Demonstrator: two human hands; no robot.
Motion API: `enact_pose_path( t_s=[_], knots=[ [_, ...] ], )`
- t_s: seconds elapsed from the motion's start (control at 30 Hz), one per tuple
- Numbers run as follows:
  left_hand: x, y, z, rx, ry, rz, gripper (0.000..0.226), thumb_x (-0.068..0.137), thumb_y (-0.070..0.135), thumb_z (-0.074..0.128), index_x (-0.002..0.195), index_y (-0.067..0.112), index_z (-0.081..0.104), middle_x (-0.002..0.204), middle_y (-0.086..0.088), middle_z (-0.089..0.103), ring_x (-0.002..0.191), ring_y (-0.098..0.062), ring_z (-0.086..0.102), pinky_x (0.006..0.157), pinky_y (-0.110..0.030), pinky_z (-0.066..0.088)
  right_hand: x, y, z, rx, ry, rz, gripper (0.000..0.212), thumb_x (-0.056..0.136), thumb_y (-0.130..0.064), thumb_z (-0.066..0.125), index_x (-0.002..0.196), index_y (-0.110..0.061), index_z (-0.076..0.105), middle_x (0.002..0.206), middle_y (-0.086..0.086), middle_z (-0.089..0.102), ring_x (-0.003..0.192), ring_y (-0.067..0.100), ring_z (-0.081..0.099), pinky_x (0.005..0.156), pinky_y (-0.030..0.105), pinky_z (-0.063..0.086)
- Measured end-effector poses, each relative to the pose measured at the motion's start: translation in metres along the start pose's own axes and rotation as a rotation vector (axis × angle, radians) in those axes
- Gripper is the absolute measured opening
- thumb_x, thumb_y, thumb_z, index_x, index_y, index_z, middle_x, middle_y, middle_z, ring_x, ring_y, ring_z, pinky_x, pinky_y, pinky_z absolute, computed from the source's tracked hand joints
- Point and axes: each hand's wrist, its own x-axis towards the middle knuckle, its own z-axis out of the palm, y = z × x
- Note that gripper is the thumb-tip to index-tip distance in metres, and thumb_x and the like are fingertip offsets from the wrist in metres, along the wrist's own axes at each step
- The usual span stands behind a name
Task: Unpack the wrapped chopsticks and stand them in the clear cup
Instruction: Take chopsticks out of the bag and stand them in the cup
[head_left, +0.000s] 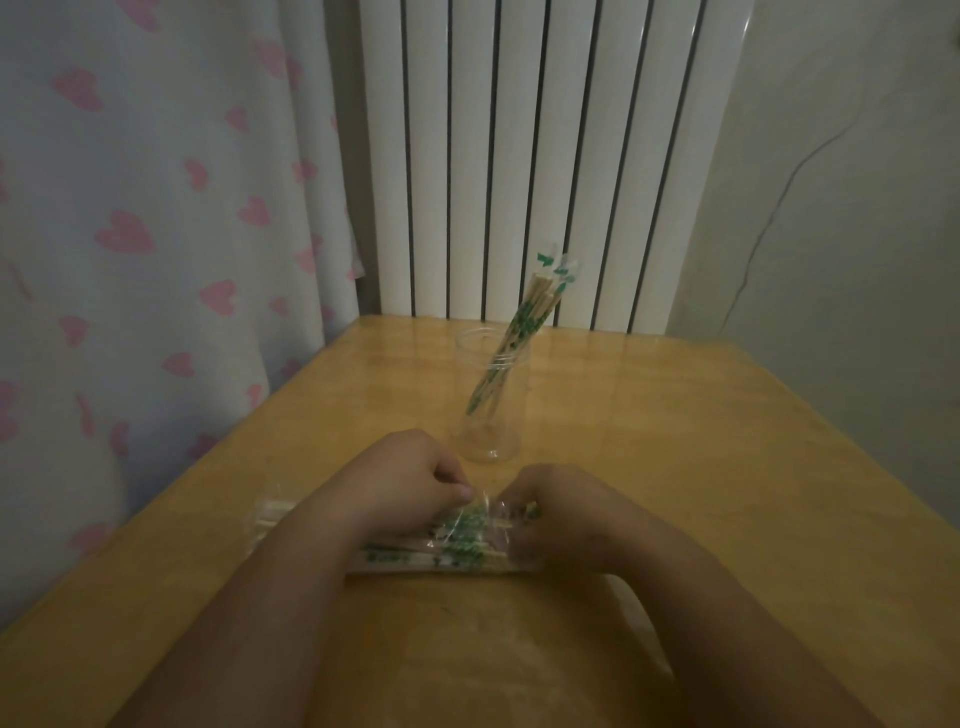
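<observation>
Both hands pinch the wrapped chopsticks (441, 540) — left hand (410, 478), right hand (550, 504) — whose long axis lies crosswise on the surface (675, 467); the clear cup (491, 395) stands just beyond.

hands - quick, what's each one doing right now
Left hand: closed, pinching the clear wrapper of the chopstick pack.
Right hand: closed, gripping the same wrapper at its right end.

One clear cup (491, 395); one bundle of wrapped chopsticks (524, 317) in it, number unclear; one plastic pack (415, 545); two hands.
</observation>
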Motion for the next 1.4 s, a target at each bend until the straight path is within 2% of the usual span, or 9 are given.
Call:
enact_pose_path(
  t_s=[0.27, 0.47, 0.67, 0.83, 0.93, 1.0, 1.1, 1.3, 1.4],
  knots=[
    [0.0, -0.001, -0.001, 0.022, 0.031, -0.002, 0.013, 0.086, 0.034, 0.07, 0.084, 0.024, 0.078, 0.073, 0.004, 0.072, 0.071, -0.01, 0.067, 0.07, -0.031, 0.055, 0.002, 0.006, 0.0, 0.005, 0.091, 0.014, 0.009, 0.081, -0.029, 0.07, 0.082, -0.032, 0.061, 0.083, -0.01, 0.064, 0.079, 0.011, 0.062, 0.061, 0.025, 0.046],
    [0.001, -0.001, -0.002, 0.005, 0.043, -0.005, 0.014, 0.086, 0.033, 0.07, 0.081, 0.023, 0.077, 0.075, 0.0, 0.074, 0.074, -0.015, 0.069, 0.069, -0.03, 0.055, 0.0, 0.007, -0.001, 0.108, 0.202, 0.048, 0.017, 0.087, -0.026, 0.065, 0.072, -0.034, 0.062, 0.077, -0.007, 0.069, 0.071, 0.011, 0.068, 0.067, 0.033, 0.059],
    [0.001, -0.002, -0.001, -0.008, 0.048, -0.015, 0.015, 0.086, 0.033, 0.069, 0.078, 0.023, 0.076, 0.071, 0.0, 0.073, 0.07, -0.015, 0.07, 0.067, -0.032, 0.056, -0.003, 0.003, -0.003, 0.075, 0.115, 0.039, 0.018, 0.094, -0.025, 0.053, 0.099, -0.026, 0.07, 0.092, -0.005, 0.07, 0.082, 0.011, 0.064, 0.073, 0.029, 0.051],
    [0.001, -0.001, -0.001, 0.042, 0.032, 0.001, 0.014, 0.087, 0.033, 0.069, 0.083, 0.023, 0.077, 0.076, 0.001, 0.074, 0.074, -0.012, 0.068, 0.067, -0.027, 0.052, -0.003, 0.003, -0.003, 0.049, 0.035, 0.044, 0.013, 0.09, -0.031, 0.062, 0.077, -0.028, 0.061, 0.076, -0.005, 0.063, 0.074, 0.014, 0.061, 0.064, 0.029, 0.047],
    [0.001, -0.002, -0.001, 0.041, 0.024, 0.001, 0.013, 0.087, 0.034, 0.069, 0.083, 0.024, 0.077, 0.077, 0.003, 0.073, 0.075, -0.011, 0.067, 0.07, -0.03, 0.054, -0.004, 0.002, -0.005, 0.012, 0.002, 0.04, 0.016, 0.087, -0.037, 0.068, 0.082, -0.023, 0.062, 0.077, -0.003, 0.063, 0.073, 0.015, 0.059, 0.061, 0.029, 0.044],
    [0.001, -0.002, 0.0, 0.048, 0.022, 0.005, 0.013, 0.086, 0.034, 0.069, 0.083, 0.025, 0.078, 0.076, 0.005, 0.073, 0.074, -0.009, 0.066, 0.068, -0.028, 0.053, -0.006, 0.0, -0.007, 0.02, -0.026, 0.026, 0.014, 0.086, -0.033, 0.068, 0.084, -0.02, 0.065, 0.084, 0.004, 0.068, 0.081, 0.022, 0.064, 0.066, 0.033, 0.049],
    [0.001, -0.002, 0.0, 0.051, 0.027, 0.013, 0.012, 0.086, 0.034, 0.069, 0.08, 0.027, 0.077, 0.075, 0.006, 0.072, 0.072, -0.007, 0.065, 0.065, -0.025, 0.05, -0.007, -0.003, -0.007, -0.033, -0.052, 0.033, 0.013, 0.09, -0.03, 0.063, 0.082, -0.02, 0.059, 0.082, 0.002, 0.062, 0.08, 0.023, 0.06, 0.064, 0.032, 0.044],
    [0.003, -0.005, 0.0, 0.031, 0.053, 0.009, 0.013, 0.085, 0.035, 0.07, 0.08, 0.025, 0.077, 0.075, 0.003, 0.073, 0.074, -0.011, 0.067, 0.068, -0.027, 0.052, -0.005, -0.004, -0.005, -0.161, 0.069, 0.079, 0.028, 0.094, -0.034, 0.054, 0.069, -0.029, 0.044, 0.086, -0.002, 0.059, 0.089, 0.023, 0.06, 0.066, 0.03, 0.039],
    [0.003, -0.005, 0.0, 0.046, 0.063, 0.008, 0.013, 0.085, 0.036, 0.07, 0.08, 0.026, 0.077, 0.074, 0.005, 0.072, 0.074, -0.009, 0.066, 0.067, -0.025, 0.05, -0.006, -0.003, -0.006, -0.172, 0.08, 0.081, 0.034, 0.093, -0.034, 0.056, 0.064, -0.031, 0.039, 0.079, -0.004, 0.054, 0.08, 0.021, 0.054, 0.062, 0.03, 0.036]
  ],
)
